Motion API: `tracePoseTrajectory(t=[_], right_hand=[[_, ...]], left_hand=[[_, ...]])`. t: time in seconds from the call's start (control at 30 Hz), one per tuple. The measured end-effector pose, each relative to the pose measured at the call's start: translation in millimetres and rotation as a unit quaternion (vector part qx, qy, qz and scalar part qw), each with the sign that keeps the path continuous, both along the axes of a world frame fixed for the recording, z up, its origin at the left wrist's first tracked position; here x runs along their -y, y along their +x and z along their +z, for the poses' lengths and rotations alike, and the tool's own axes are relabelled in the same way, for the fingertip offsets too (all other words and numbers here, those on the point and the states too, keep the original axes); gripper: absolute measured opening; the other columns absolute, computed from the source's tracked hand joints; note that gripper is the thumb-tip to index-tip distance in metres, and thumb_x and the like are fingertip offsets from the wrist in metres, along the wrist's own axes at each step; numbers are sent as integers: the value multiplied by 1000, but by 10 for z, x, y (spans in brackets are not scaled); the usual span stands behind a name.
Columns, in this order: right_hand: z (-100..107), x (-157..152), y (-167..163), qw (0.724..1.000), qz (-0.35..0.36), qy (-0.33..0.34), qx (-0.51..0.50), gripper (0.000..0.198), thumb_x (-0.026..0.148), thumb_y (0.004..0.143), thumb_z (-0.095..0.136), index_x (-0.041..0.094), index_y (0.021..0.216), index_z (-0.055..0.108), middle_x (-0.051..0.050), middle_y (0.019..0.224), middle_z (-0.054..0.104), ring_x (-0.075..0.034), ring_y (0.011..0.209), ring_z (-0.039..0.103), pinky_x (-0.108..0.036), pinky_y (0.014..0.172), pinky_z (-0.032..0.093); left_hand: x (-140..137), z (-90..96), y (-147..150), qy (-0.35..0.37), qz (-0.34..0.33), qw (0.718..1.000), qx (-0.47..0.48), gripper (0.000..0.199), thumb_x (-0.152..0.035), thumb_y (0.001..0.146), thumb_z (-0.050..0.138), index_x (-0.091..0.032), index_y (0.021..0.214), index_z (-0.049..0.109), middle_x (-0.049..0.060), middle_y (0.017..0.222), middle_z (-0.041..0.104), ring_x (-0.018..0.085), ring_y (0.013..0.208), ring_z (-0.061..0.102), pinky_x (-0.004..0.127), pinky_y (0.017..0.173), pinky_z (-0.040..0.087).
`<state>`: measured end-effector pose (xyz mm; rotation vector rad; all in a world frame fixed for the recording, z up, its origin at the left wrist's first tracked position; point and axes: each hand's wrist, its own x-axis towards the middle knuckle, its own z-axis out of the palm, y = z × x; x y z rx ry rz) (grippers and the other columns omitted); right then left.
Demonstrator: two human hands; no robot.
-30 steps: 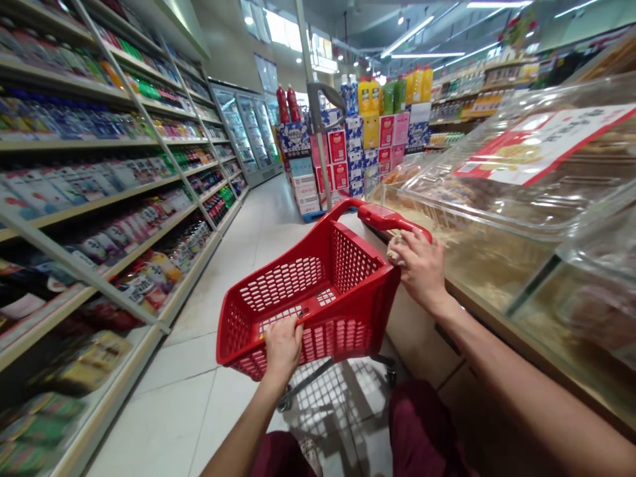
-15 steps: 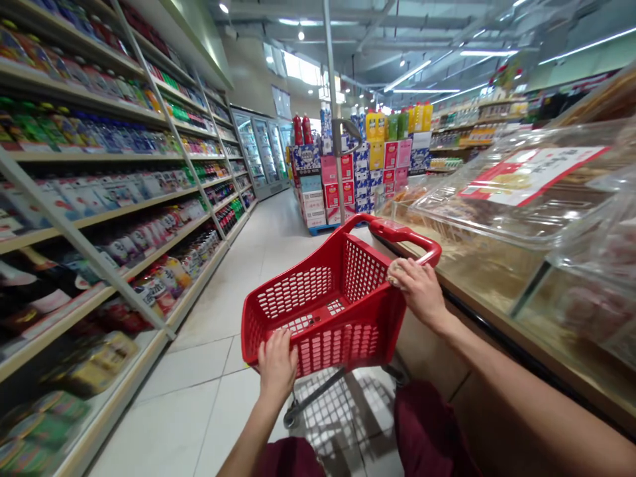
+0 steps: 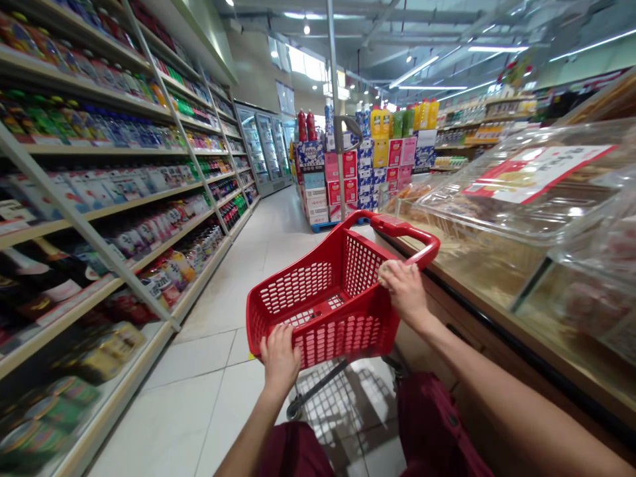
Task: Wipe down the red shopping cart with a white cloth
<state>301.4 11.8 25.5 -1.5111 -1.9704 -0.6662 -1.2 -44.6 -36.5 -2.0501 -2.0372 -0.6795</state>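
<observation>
Left hand point(image 3: 279, 358) clamped on near rim of red perforated plastic cart basket point(image 3: 322, 311); right hand point(image 3: 405, 288) curled on its right rim, pale lump under fingers. Basket mid-aisle, nothing visible inside. Red handle point(image 3: 405, 230) far side. Clear lidded food bins point(image 3: 521, 199) right; packed shelves point(image 3: 99, 199) left.

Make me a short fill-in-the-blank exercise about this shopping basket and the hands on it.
The basket is coloured ____.
The left hand grips the basket's near ____.
The right hand rests just below the basket's ____.
Inside, the basket is ____.

Missing words: red; rim; handle; empty
</observation>
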Motion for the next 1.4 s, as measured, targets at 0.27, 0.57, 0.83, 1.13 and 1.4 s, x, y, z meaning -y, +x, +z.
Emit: tracePoseTrajectory(t=[0.27,0.57,0.83,1.13,1.4], right_hand=[[217,-198,225,999,4,-16,39,31,13,82,40,22,107,56,-6,122,51,-25,114,39,-45,93,23],[31,-159,75,985,138,-20,102,34,12,83,38,25,109,56,-2,123,50,-19,117,38,-36,95,27],[263,-414,412,1000,-14,18,0,31,17,85,34,14,106,57,-15,119,52,-27,112,41,-44,89,30],[375,-428,590,999,-37,-17,31,31,15,84,37,19,109,56,-9,122,49,-26,116,38,-45,92,28],[28,-241,231,983,138,-13,118,35,12,84,36,23,113,54,-3,125,49,-19,119,35,-38,96,25]], left_hand=[[-28,23,-49,-17,-29,999,22,44,-10,64,40,-16,105,53,8,109,58,21,105,48,37,91,31],[-46,63,-33,-61,-14,997,36,45,-12,63,39,-17,106,51,8,110,57,22,103,46,40,89,30],[-41,143,-46,-91,-20,994,49,47,-12,61,39,-20,105,52,6,109,58,22,103,47,40,88,31],[-37,164,-64,-90,-25,994,61,45,-12,61,39,-19,104,52,6,108,59,22,102,48,40,88,31],[-76,146,-113,-87,-21,993,78,43,-12,62,38,-21,100,54,5,105,60,22,101,49,41,88,32]])
